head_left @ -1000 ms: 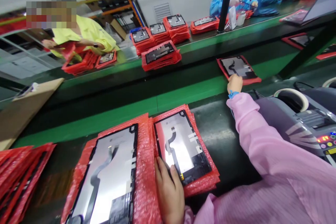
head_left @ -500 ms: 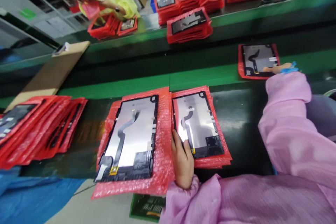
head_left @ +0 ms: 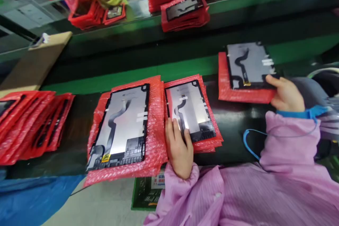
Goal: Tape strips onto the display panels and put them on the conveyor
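At the right of the tabletop (head_left: 233, 141), the right hand (head_left: 285, 96) pinches the near corner of a screen panel (head_left: 254, 67) on red bubble wrap (head_left: 225, 90). The left hand (head_left: 178, 148) lies flat, fingers open, on the middle panel (head_left: 190, 107). Holding by the edge, off the ribbon cable (head_left: 241, 59), looks wisest.

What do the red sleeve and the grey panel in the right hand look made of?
Red sleeve: apparently plastic bubble wrap, glossy, its surface dimpled in small cells. Panel gripped by the right hand: back looks like thin metal or foil, satin silver-grey with reflections; the dark strip across it may be a flexible plastic cable.
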Demonstrator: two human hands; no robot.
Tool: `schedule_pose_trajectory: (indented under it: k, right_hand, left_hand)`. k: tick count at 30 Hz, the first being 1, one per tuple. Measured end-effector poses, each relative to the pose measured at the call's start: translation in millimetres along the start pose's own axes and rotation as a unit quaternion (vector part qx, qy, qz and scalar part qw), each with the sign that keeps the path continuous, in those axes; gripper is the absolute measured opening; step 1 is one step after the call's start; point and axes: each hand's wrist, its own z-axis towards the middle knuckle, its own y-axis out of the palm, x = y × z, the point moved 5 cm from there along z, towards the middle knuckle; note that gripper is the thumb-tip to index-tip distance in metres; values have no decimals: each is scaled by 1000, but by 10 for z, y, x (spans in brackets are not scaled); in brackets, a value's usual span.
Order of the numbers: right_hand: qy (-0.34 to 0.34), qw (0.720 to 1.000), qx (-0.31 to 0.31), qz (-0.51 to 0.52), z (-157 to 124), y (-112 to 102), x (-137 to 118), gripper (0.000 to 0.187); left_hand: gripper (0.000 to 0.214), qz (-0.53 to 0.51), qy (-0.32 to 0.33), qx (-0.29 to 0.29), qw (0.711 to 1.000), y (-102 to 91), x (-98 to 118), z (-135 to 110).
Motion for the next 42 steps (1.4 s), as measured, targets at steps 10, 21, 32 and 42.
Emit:
schedule_pose_trajectory:
  k: [10,21,32,42]
  right_hand:
    - [72,994,-21,-82,-1287,-601,952,43]
    - [67,924,341,156,-1814,-1675,1148,49]
    - [-187,979,15,-84,-1875,-1123,-379,18]
    - [-42,724,-544,-422,-342,788,-12,16]
  left_hand:
    - [53,-20,222,-236,946,1166,995,-601]
    - [53,-25,173,-247,953,1501,917,-791]
    - [57,-80,145,-237,957,1536,797,-787]
    - [57,-90,139,-212,963,1469,799,-759]
